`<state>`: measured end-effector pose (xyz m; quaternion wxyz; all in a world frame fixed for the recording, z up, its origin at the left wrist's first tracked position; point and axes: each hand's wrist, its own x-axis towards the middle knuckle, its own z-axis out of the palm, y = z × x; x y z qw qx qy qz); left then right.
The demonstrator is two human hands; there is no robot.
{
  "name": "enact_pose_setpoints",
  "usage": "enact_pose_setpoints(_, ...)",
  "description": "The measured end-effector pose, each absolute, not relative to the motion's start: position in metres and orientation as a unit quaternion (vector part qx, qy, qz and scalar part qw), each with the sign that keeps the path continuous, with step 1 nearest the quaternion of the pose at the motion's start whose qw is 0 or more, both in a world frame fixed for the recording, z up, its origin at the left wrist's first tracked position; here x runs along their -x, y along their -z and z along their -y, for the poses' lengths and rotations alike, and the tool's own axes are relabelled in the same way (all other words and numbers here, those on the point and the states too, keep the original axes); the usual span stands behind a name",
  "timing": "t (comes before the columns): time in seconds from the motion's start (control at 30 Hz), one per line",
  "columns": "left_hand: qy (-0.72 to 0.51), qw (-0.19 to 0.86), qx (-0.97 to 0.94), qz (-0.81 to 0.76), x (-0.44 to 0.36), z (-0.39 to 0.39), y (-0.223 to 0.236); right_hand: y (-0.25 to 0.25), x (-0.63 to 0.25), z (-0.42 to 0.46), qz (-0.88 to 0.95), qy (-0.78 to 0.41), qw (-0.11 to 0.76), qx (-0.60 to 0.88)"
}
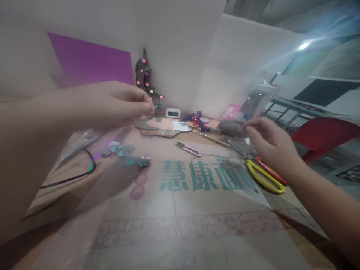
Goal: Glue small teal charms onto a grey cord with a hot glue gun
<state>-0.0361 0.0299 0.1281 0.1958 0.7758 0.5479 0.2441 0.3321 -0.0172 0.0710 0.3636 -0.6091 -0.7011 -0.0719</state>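
Note:
My left hand (126, 101) is raised over the left of the table, thumb and forefinger pinched; a tiny pale tip shows at the fingertips, too small to name. On the right, my right hand (270, 140) is closed in a pinch, and whatever it may hold is hidden. Beside it lie a ball of grey twine (231, 128) and a tangle of loose twine (242, 147). Yellow-and-red-handled pliers or cutters (266, 176) rest just below that hand. Pink thread snips (189, 150) lie between the hands, with a strand of twine near them.
Small teal pieces (120, 150) lie at left near a black cable (70, 183). Toward the back are a glue gun (197, 120), a white digital clock (172, 113) and a dark crescent ornament with coloured balls (144, 80). A red chair (326, 131) stands at right.

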Motion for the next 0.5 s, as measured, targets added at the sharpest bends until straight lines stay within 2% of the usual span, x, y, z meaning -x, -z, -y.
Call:
enact_pose_setpoints(0.03, -0.218, 0.205, -0.785, -0.543, 0.035, -0.026, -0.130, -0.071, -0.317, 0.024, 0.715, 0.008, 0.407, 0.568)
enact_pose_setpoints(0.07, -0.220, 0.208, -0.791, -0.531, 0.033, -0.022, -0.131, -0.070, -0.301, 0.030, 0.741, -0.062, 0.406, 0.531)
enact_pose_setpoints(0.13, -0.224, 0.212, -0.808, -0.501, 0.028, -0.014, -0.132, -0.068, -0.271, 0.036, 0.782, -0.161, 0.358, 0.484)
enact_pose_setpoints(0.23, -0.232, 0.236, -0.823, -0.462, 0.023, -0.008, -0.131, -0.069, -0.228, 0.029, 0.817, -0.224, 0.282, 0.451)
enact_pose_setpoints(0.33, -0.243, 0.259, -0.840, -0.411, 0.021, -0.009, -0.127, -0.073, -0.197, 0.013, 0.811, -0.318, 0.297, 0.391)
enact_pose_setpoints(0.43, -0.255, 0.225, -0.846, -0.410, 0.024, -0.016, -0.126, -0.082, -0.188, 0.005, 0.804, -0.423, 0.248, 0.337)
enact_pose_setpoints(0.5, -0.269, 0.190, -0.841, -0.430, 0.028, -0.023, -0.126, -0.090, -0.195, 0.007, 0.804, -0.438, 0.218, 0.338)
